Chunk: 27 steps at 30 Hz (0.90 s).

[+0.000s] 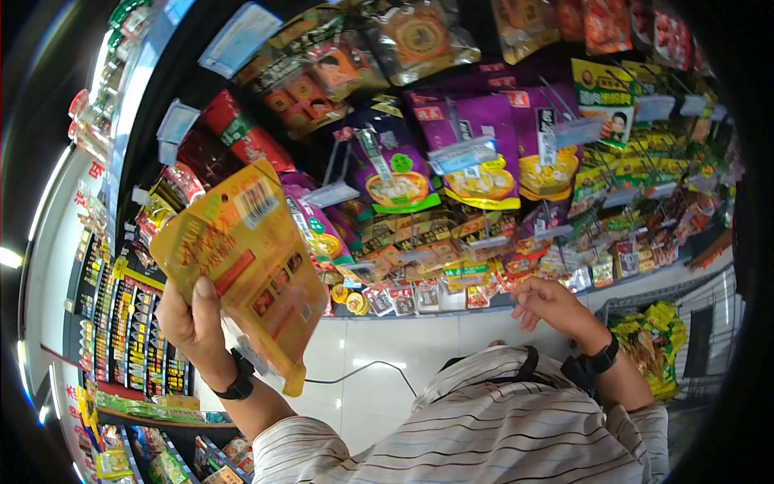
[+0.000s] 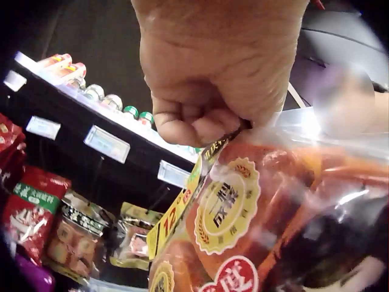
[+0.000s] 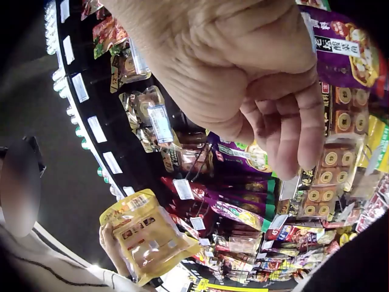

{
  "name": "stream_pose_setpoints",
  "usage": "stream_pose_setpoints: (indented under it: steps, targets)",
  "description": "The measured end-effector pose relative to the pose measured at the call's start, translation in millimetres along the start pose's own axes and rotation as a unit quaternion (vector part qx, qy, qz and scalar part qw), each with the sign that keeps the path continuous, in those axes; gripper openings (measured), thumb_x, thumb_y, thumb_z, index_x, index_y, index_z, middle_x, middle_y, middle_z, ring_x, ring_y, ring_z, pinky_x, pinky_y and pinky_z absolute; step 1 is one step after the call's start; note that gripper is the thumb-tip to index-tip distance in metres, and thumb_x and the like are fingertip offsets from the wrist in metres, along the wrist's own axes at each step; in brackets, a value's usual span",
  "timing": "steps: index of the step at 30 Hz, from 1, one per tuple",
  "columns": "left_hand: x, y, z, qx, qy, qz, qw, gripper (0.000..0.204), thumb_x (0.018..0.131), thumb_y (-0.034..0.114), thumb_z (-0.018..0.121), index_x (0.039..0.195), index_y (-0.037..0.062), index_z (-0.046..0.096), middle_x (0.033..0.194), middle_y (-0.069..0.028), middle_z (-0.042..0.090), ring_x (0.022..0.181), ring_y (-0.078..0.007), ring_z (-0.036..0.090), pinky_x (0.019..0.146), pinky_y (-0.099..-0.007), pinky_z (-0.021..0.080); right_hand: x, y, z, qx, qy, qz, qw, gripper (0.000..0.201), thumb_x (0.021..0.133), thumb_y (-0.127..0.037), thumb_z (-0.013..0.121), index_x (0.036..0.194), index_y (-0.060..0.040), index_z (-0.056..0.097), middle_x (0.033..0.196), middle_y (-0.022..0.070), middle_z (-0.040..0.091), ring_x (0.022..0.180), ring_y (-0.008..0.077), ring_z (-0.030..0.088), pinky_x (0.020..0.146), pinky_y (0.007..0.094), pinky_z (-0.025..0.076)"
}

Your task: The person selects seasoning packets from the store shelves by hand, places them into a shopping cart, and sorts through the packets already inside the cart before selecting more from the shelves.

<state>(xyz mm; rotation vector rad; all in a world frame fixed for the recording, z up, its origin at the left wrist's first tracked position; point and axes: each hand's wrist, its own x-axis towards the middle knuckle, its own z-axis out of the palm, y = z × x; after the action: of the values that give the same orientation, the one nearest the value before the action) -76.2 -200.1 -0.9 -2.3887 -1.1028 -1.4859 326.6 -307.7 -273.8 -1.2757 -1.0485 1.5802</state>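
My left hand [image 1: 193,329] grips a yellow plastic food packet [image 1: 256,270] by its edge, thumb across the printed back with its barcode. The left wrist view shows the curled fingers of that hand [image 2: 213,91] at the packet's edge. Through the clear front of the packet [image 2: 285,213], orange-brown food pieces show under a round gold label. My right hand [image 1: 552,306] hangs in front of the lower shelf with its fingers loosely bent, holding nothing. Seen from the right wrist, the same hand [image 3: 243,85] overlaps the hanging goods.
Purple packets [image 1: 476,145] hang on hooks ahead, with price tags [image 1: 463,153] sticking out. A green packet [image 1: 605,101] hangs further right. Beside my right arm stands a dark cart [image 1: 713,323] holding yellow-green packets [image 1: 657,339]. Shelves of bottles [image 1: 121,331] line the left.
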Motion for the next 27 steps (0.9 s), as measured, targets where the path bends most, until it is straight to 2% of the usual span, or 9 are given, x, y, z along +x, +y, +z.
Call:
stream_pose_setpoints:
  steps: [6, 9, 12, 14, 20, 21, 24, 25, 27]
  targets:
    - [-22, 43, 37, -0.048, -0.225, 0.081, 0.970, 0.022, 0.094, 0.016, 0.063, 0.102, -0.0041, 0.066, 0.084, -0.0057, 0.062, 0.076, -0.0141, 0.054, 0.070, -0.0295, 0.042, -37, -1, -6, 0.015, 0.030, -0.051, 0.998, 0.026, 0.102, -0.023, 0.058, 0.121, -0.0053, 0.059, 0.097, 0.0048, 0.067, 0.072, 0.0118, 0.067, 0.063, 0.0255, 0.055]
    - [-34, 68, 87, -0.136, -0.316, 0.093, 0.934, 0.023, 0.091, 0.018, 0.067, 0.096, -0.0044, 0.066, 0.086, -0.0135, 0.067, 0.076, -0.0273, 0.063, 0.072, -0.0346, 0.048, -68, -16, -3, -0.027, 0.107, -0.134, 0.985, 0.031, 0.100, -0.015, 0.061, 0.128, -0.0028, 0.056, 0.114, 0.0094, 0.066, 0.095, 0.0174, 0.067, 0.084, 0.0305, 0.054]
    - [-51, 95, 135, -0.170, -0.386, 0.152, 0.894, 0.024, 0.091, 0.016, 0.068, 0.103, -0.0043, 0.068, 0.098, -0.0185, 0.069, 0.087, -0.0347, 0.069, 0.074, -0.0362, 0.052, -111, -41, -3, -0.288, 0.247, -0.297, 0.876, 0.055, 0.090, -0.011, 0.071, 0.140, -0.0049, 0.049, 0.135, 0.0145, 0.058, 0.128, 0.0295, 0.055, 0.108, 0.0402, 0.043]
    - [-67, 123, 171, -0.221, -0.402, 0.162, 0.874, 0.023, 0.088, 0.011, 0.070, 0.105, -0.0037, 0.068, 0.097, -0.0192, 0.068, 0.085, -0.0358, 0.068, 0.073, -0.0376, 0.052, -134, -43, -4, -0.327, 0.302, -0.377, 0.812, 0.066, 0.084, -0.014, 0.075, 0.143, -0.0062, 0.047, 0.140, 0.0156, 0.053, 0.133, 0.0348, 0.048, 0.112, 0.0449, 0.038]
    - [-96, 200, 254, -0.303, -0.477, 0.302, 0.767, 0.016, 0.082, 0.004, 0.073, 0.096, -0.0016, 0.067, 0.096, -0.0153, 0.067, 0.083, -0.0349, 0.064, 0.071, -0.0428, 0.050, -191, -11, -30, -0.431, 0.328, -0.285, 0.791, 0.053, 0.085, -0.021, 0.074, 0.133, -0.0062, 0.056, 0.128, 0.0163, 0.058, 0.124, 0.0362, 0.052, 0.107, 0.0453, 0.041]
    - [-99, 214, 260, -0.304, -0.500, 0.306, 0.751, 0.014, 0.082, 0.005, 0.074, 0.092, -0.0016, 0.065, 0.097, -0.0144, 0.068, 0.083, -0.0338, 0.065, 0.071, -0.0422, 0.051, -198, -1, -37, -0.436, 0.331, -0.289, 0.785, 0.034, 0.088, -0.023, 0.071, 0.118, -0.0072, 0.062, 0.108, 0.0129, 0.062, 0.111, 0.0333, 0.058, 0.098, 0.0448, 0.044]
    - [-110, 241, 288, -0.313, -0.509, 0.355, 0.719, 0.015, 0.083, 0.006, 0.074, 0.088, -0.0017, 0.063, 0.098, -0.0143, 0.068, 0.083, -0.0331, 0.065, 0.071, -0.0413, 0.052, -234, 11, -42, -0.436, 0.330, -0.164, 0.821, 0.018, 0.090, -0.023, 0.068, 0.099, -0.0086, 0.063, 0.089, 0.0083, 0.060, 0.097, 0.0291, 0.061, 0.089, 0.0456, 0.045]
    - [-115, 250, 298, -0.331, -0.506, 0.361, 0.710, 0.016, 0.084, 0.008, 0.073, 0.086, -0.0018, 0.061, 0.099, -0.0146, 0.068, 0.084, -0.0337, 0.065, 0.072, -0.0415, 0.052, -237, 25, -44, -0.441, 0.389, -0.226, 0.776, 0.014, 0.090, -0.019, 0.068, 0.091, -0.0078, 0.060, 0.079, 0.0072, 0.057, 0.082, 0.0283, 0.063, 0.077, 0.0449, 0.048]
    - [-126, 266, 314, -0.347, -0.524, 0.350, 0.694, 0.016, 0.085, 0.009, 0.073, 0.087, -0.0019, 0.061, 0.100, -0.0151, 0.068, 0.084, -0.0346, 0.065, 0.072, -0.0417, 0.052, -256, 34, -45, -0.395, 0.414, -0.193, 0.797, 0.011, 0.090, -0.017, 0.067, 0.090, -0.0076, 0.060, 0.078, 0.0090, 0.056, 0.076, 0.0309, 0.062, 0.069, 0.0438, 0.048]
